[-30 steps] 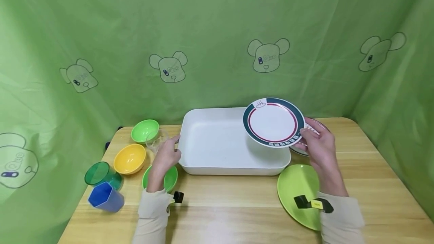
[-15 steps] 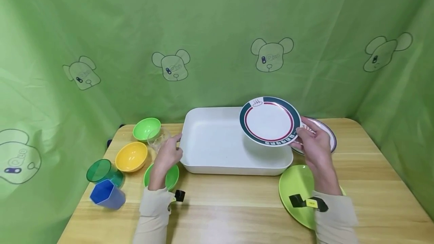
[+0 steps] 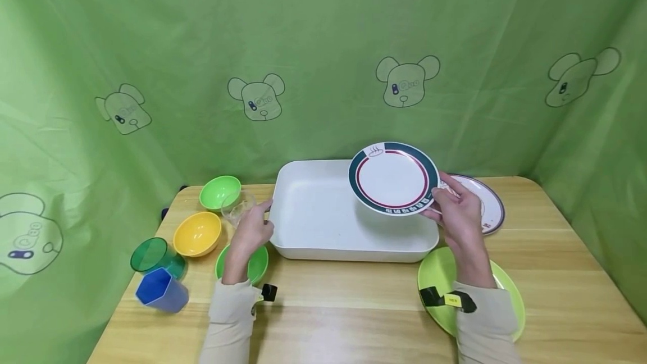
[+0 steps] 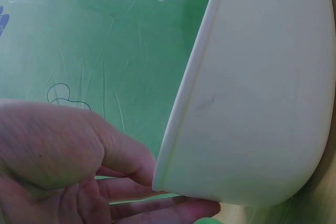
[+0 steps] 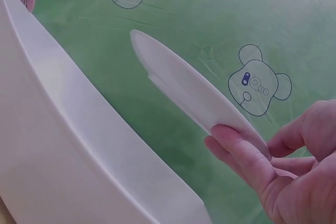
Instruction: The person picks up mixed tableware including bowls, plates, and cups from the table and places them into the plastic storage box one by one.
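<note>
Between the thumb and fingers of my right hand [image 3: 462, 215] is the edge of a white plate [image 3: 393, 180] with a dark green rim band and a red ring. The plate is tilted above the right part of a white rectangular tub [image 3: 349, 255]. From the right wrist view, its pale underside [image 5: 176, 80] shows, apart from the tub wall. My left hand [image 3: 249, 235] grips the tub's left rim; the left wrist view has the thumb at the rim corner of the tub wall [image 4: 252, 103] and fingers beneath. Inside the tub, only its bare floor shows.
Left of the tub stand a light green bowl [image 3: 217, 191], a clear cup [image 3: 233, 210], a yellow bowl [image 3: 197, 235], another green bowl [image 3: 259, 265], a green cup [image 3: 156, 257] and a blue cup [image 3: 164, 292]. On the right lie a patterned plate [image 3: 489, 206] and a lime plate [image 3: 507, 296].
The right hand has carried the plate left, further over the tub, uncovering more of the patterned plate and lime plate. The left hand keeps its grip on the tub rim.
</note>
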A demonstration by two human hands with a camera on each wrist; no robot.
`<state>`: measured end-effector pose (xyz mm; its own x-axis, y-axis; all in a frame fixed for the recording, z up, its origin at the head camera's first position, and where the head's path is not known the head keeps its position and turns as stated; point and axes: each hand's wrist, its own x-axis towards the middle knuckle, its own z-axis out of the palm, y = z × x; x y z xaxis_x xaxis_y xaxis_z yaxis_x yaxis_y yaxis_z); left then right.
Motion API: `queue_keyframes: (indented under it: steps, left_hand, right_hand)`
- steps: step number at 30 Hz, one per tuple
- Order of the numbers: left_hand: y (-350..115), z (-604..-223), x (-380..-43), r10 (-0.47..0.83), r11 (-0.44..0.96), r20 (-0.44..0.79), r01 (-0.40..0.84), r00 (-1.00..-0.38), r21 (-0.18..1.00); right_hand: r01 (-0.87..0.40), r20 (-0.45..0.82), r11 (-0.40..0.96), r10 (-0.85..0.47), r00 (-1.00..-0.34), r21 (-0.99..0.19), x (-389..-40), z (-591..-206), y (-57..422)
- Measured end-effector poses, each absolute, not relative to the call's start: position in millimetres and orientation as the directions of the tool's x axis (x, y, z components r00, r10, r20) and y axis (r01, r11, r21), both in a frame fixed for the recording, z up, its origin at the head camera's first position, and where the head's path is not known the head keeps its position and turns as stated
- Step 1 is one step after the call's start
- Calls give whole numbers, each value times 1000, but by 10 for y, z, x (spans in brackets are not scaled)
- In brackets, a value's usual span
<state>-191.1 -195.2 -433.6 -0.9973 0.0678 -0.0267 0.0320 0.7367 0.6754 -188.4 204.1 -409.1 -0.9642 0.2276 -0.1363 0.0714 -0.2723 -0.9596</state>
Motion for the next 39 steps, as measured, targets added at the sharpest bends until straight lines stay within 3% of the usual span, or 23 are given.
queue_keyframes:
  steps: [39]
  left_hand:
    - [-1928,-4320,-1892,79,762,-31,40,-996,646]
  right_hand:
    - [107,-154,-232,196,-968,-967,-1882,-4164,1843]
